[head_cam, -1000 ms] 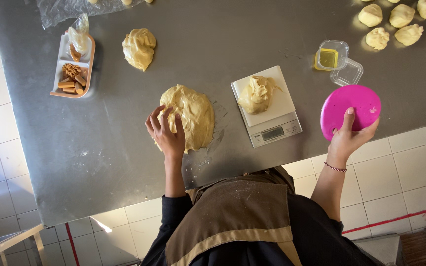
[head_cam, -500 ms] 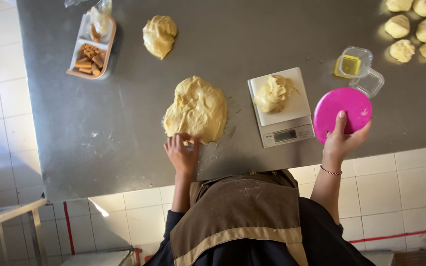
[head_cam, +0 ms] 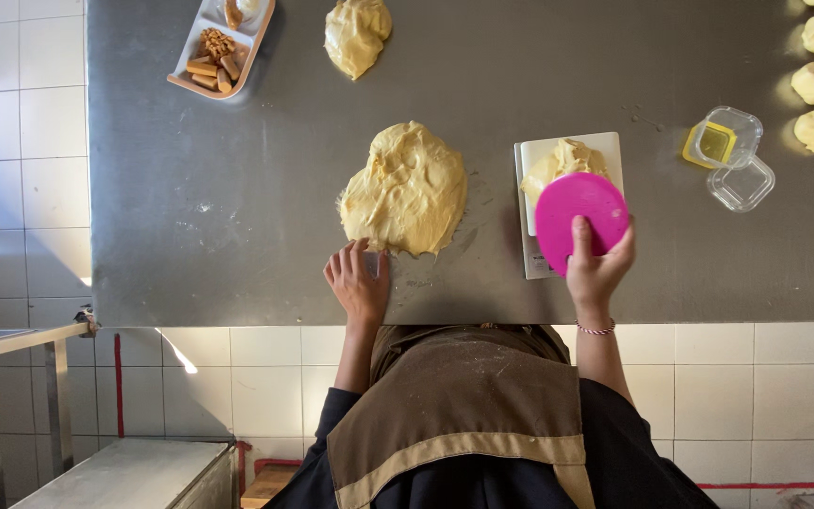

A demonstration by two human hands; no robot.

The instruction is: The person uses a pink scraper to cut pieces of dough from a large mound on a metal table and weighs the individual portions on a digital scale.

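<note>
White sectioned tray [head_cam: 254,38] of brown biscuits, my left hand [head_cam: 358,283] flat, fingers together beside big yellow dough mound [head_cam: 407,188], my right hand [head_cam: 600,269] pinching round pink plastic scraper [head_cam: 580,209] over the scale.

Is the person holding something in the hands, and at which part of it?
The right hand holds a round pink plastic scraper by its near edge, thumb on top. The left hand holds nothing; it rests flat on the steel table.

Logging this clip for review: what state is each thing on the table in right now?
Left hand: empty, flat on the table by the big dough.
Right hand: gripping the pink scraper over the scale.
Scale: dough lump on it.
Clear box: open.
Tray: holds brown pieces.
</note>
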